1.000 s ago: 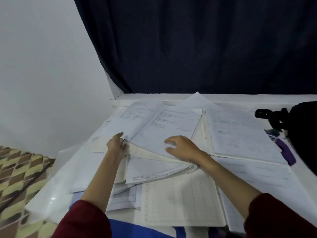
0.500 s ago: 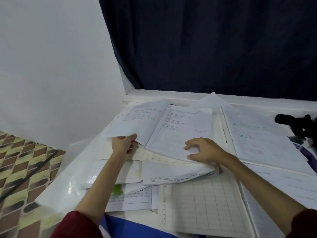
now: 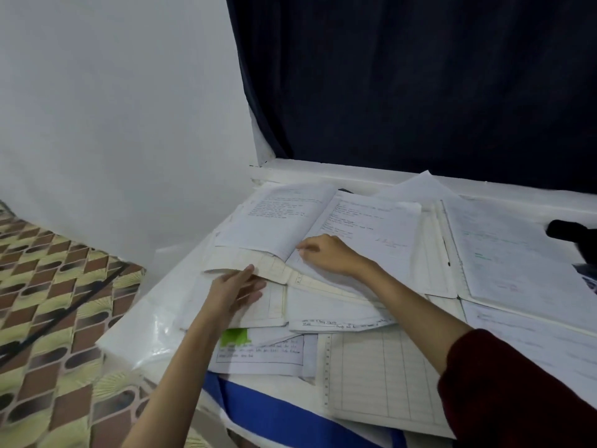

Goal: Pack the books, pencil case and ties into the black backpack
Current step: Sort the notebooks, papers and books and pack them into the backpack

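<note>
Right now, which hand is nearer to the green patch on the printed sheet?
The left. The left hand lies flat on the papers just above the green patch. The right hand is farther up and to the right, resting on the open notebook.

A white table (image 3: 323,171) carries overlapping open books (image 3: 361,221), loose ruled sheets (image 3: 381,376) and clear plastic (image 3: 142,331).

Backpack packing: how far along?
Done: nothing visibly packed; only a black edge of the backpack shows at far right. In hand: right hand rests on the open notebook; left hand slides under loose papers. Left: all books; pencil case and ties not in view.
</note>
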